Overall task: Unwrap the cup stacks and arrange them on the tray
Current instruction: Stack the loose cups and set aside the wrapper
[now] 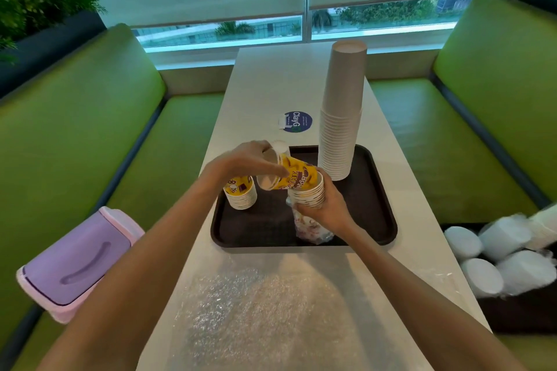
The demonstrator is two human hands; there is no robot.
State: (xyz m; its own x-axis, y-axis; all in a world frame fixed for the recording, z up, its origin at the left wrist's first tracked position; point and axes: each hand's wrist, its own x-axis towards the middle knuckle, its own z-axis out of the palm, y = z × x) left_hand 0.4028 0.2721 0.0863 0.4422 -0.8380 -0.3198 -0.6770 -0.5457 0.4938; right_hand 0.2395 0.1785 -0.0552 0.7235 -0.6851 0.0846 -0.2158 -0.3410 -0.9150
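Over tray (pixel 376 220), left hand (pixel 250 159) curls fingers round yellow cup stack (pixel 298 181); right hand (pixel 325 208) fingers clasp rimmed end, likely to shed dangling wrapper (pixel 310 226).

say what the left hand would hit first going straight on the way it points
Probably the tall stack of plain grey paper cups on the dark plastic tray, beyond the left hand; depth is unclear.

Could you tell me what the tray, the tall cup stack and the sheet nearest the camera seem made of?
Tray: probably hard plastic, dark, matte, finely textured floor.
Tall cup stack: likely paper, matte pale grey, thin rolled rims.
Sheet: thin clear plastic film, crinkled and glinting.
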